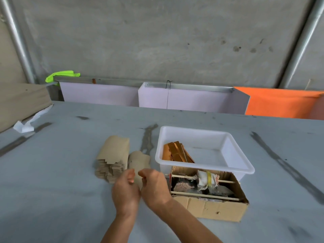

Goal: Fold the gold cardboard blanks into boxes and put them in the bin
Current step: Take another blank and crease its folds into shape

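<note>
A stack of flat cardboard blanks (112,156) lies brown side up on the grey table. Just right of it, one curled blank (139,161) is held between both hands. My left hand (125,189) pinches its near left edge with curled fingers. My right hand (154,185) grips its near right edge, fingers curled over it. The white plastic bin (236,165) stands to the right and holds several folded gold boxes (177,152) in its left end.
An open brown carton (210,207) with sticks, rags and a taped bundle sits in front of the bin, right of my hands. Crumpled white paper (26,123) lies far left. Lilac panels (184,98) and orange cloth (280,104) stand behind the table's far edge.
</note>
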